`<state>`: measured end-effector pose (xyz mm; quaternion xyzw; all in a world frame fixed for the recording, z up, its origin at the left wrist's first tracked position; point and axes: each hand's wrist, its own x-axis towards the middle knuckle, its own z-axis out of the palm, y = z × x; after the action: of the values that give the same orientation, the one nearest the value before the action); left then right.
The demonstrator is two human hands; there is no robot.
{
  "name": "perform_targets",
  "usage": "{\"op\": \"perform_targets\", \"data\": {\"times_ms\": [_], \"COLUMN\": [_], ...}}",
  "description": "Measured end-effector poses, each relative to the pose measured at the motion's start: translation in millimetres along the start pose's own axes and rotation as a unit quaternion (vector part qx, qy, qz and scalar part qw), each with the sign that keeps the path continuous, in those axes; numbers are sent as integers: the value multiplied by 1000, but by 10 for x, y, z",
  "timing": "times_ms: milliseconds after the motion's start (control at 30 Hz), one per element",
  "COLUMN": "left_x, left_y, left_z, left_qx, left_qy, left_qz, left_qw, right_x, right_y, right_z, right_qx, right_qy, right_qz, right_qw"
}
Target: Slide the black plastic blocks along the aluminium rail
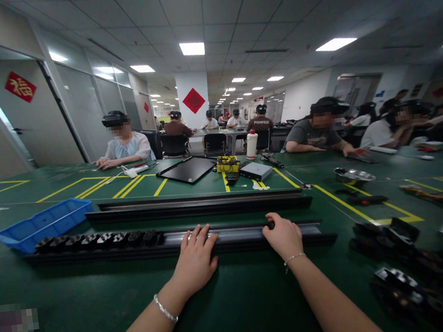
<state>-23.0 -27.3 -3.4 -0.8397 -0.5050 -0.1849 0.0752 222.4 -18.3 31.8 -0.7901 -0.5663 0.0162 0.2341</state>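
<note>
Green table (pixel 100 297), left fingers (pixel 202 237) splayed, touching rail (pixel 238 246)

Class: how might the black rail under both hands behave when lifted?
The rail is probably stiff, since it runs straight. It may feel left-heavy, as black modules cluster there; tilted, they might slide along its channel.

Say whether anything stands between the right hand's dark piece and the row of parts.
Yes: the left hand lies over the near rail, between the dark piece in the right hand and the row of parts. Nothing else visible does.
</note>
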Motion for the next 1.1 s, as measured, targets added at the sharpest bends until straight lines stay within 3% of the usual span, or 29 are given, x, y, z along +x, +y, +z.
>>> {"op": "perform_targets", "data": {"times_ms": [300,1100], "left_x": [-7,-5], "left_y": [-7,-11], "left_z": [13,14], "left_qx": [2,-2], "left_qy": [8,7], "left_qz": [2,4], "left_qw": [1000,1000], "right_x": [-3,43], "right_y": [29,49], "right_z": [32,-7], "right_qx": [2,17], "right_qy": [34,-5], "right_qz": [-8,19], "right_qw": [999,1000]}}
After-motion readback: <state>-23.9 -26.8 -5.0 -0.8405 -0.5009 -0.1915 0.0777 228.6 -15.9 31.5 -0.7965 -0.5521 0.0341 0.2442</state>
